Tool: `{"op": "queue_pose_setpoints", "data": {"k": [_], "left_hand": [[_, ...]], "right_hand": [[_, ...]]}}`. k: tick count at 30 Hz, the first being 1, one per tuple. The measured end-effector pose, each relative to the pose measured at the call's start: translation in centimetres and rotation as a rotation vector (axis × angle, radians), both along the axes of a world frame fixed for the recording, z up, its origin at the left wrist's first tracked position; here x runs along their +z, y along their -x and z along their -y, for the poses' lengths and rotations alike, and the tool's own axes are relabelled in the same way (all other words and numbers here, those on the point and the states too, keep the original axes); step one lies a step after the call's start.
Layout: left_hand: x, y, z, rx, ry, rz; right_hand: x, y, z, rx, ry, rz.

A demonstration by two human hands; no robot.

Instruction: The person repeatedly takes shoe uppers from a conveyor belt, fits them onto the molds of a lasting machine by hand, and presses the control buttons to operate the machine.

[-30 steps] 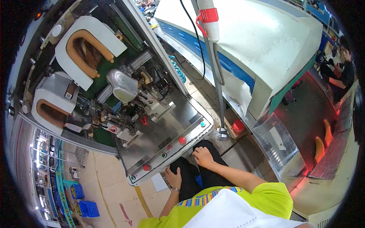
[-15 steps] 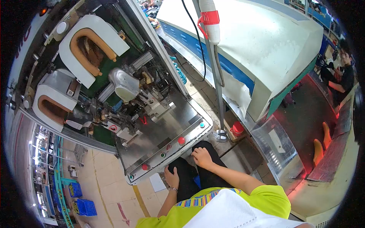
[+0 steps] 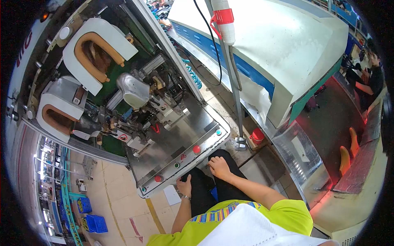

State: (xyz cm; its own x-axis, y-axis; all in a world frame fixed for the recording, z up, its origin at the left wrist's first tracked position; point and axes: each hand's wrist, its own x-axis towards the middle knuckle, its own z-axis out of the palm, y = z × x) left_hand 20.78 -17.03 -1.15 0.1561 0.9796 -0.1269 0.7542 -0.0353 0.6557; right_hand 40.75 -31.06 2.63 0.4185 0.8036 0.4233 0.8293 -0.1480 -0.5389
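Observation:
My left hand (image 3: pixel 184 185), with a band on its wrist, rests on my left thigh. Its thumb stands apart and it holds nothing; its other fingers are partly hidden along the thigh. Over on my right thigh (image 3: pixel 224 159) lies my right hand (image 3: pixel 220 167), fingers loosely bent and empty. In front of both knees is the machine's metal worktable (image 3: pixel 191 133), with red buttons (image 3: pixel 196 149) and green ones along its front edge. A shiny rounded metal form (image 3: pixel 134 91) stands among the clamps behind it. Two U-shaped white blocks (image 3: pixel 76 51) with tan padding sit at the upper left.
A large white and blue machine (image 3: pixel 262 45) stands at the right, with a grey pole (image 3: pixel 234 82) before it. Orange shoe-shaped pieces (image 3: pixel 344 160) lie under red light. A red bucket (image 3: pixel 257 135) and blue crates (image 3: pixel 96 224) are on the floor. Another person (image 3: pixel 369 82) sits far right.
My left hand has shifted slightly on the thigh, and its thumb now sticks out more. My right hand stays on the right thigh. The view has tilted a little.

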Motion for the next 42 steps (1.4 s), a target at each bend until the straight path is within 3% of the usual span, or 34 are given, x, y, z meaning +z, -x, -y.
{"op": "queue_pose_setpoints", "data": {"k": [4,13,42], "left_hand": [[-1.5,0.3,-1.7,-0.044,0.142,0.062],[2.0,-1.0,-0.7,-0.100,0.136,-0.265],[0.1,-0.5,-1.3,-0.060,0.141,-0.250]], "right_hand": [[-0.3,-0.2,0.1,-0.004,-0.042,-0.007],[-0.8,-0.1,-0.3,-0.029,-0.075,-0.020],[-0.3,-0.1,-0.1,-0.019,-0.080,-0.019]]}}
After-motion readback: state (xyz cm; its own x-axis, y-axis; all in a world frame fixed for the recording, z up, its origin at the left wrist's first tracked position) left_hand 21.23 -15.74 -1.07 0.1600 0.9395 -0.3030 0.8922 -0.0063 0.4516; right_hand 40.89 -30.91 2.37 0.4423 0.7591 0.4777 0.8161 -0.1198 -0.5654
